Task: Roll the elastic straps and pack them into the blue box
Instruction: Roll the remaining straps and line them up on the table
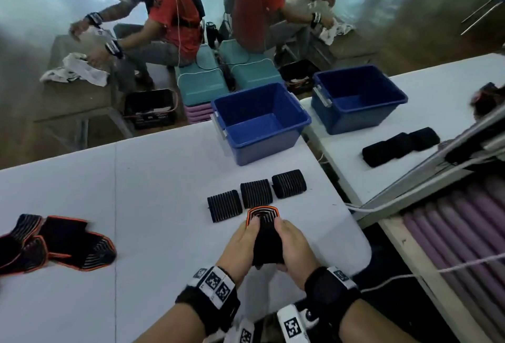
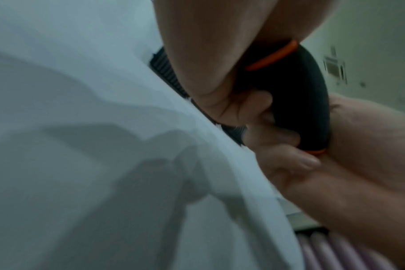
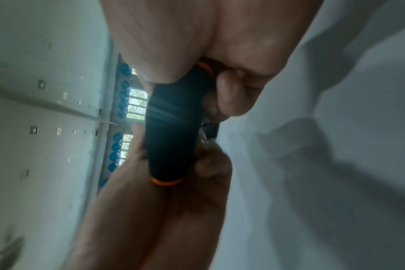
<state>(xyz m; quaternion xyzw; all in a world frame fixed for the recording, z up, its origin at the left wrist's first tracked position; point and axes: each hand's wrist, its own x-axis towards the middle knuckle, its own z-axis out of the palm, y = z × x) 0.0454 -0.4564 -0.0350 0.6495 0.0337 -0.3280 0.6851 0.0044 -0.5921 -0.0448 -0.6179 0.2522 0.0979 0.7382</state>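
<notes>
Head view: both hands at near edge of white surface (image 1: 164, 178), working one elastic strap (image 1: 263, 229). Left hand (image 1: 240, 244) and right hand (image 1: 292, 247) each w/ grip clamped on strap, thumbs on top, fingers curled under; black rolled part between palms, orange-edged striped end sticking out fwd onto surface. Left wrist view: strap (image 2: 296, 95) pinched by curled fingers (image 2: 254, 104), orange trim visible at both ends. Right wrist view: same strap (image 3: 171, 127), dark roll held between both hands, blurry. Three rolled straps (image 1: 255, 193) in a diagonal row just beyond hands, side by side, apart from blue box (image 1: 259, 121). Blue box farther back on surface near right edge, open top; inside looks bare blue. Unrolled straps (image 1: 54, 244) piled flat at far left of surface, black w/ orange edging, overlapping. Mirror at right repeats box and rolls.
</notes>
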